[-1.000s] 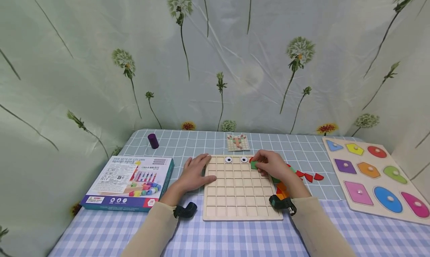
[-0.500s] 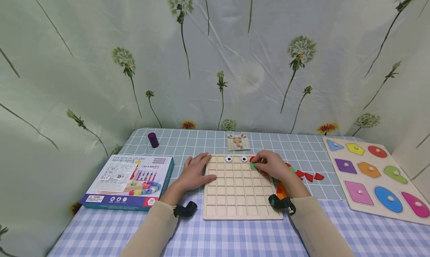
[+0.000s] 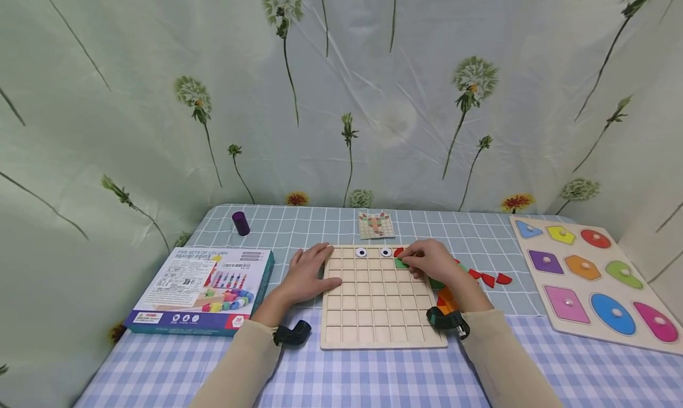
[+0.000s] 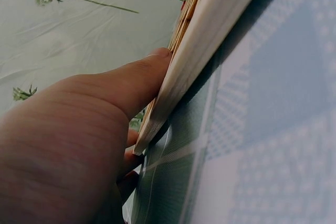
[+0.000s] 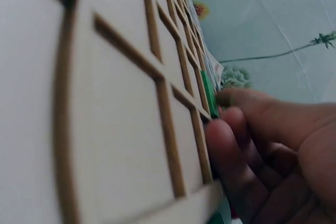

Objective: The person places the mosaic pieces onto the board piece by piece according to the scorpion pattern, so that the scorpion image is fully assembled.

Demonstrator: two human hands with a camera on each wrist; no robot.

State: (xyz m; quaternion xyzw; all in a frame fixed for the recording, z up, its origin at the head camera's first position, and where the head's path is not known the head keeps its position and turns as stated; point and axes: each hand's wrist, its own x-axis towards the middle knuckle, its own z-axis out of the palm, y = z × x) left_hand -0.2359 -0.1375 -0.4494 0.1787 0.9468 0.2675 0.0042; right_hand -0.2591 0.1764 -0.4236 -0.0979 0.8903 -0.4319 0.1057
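Note:
A wooden grid board [image 3: 368,304] lies flat before me, with two white eye tiles [image 3: 361,252] in its top row. My left hand [image 3: 306,279] rests on the board's upper left edge, thumb on the grid and fingers outstretched along the corner. At the upper right, my right hand [image 3: 433,261] pinches a green square tile [image 3: 401,264], which sits at a grid cell just below a red piece [image 3: 398,252]. In the right wrist view the green tile [image 5: 209,94] is edge-on beside the fingertips; how deep it sits cannot be told.
Loose red pieces [image 3: 488,280] and orange pieces [image 3: 447,299] lie right of the board, partly behind the right arm. A pattern card [image 3: 376,225] is beyond it. A bead-set box [image 3: 200,289], a purple cylinder [image 3: 241,223] and a shape puzzle [image 3: 605,282] flank it.
The green tile has gone from being held slightly raised to lying flat at its cell, under the right fingertips. The left hand keeps its place on the board.

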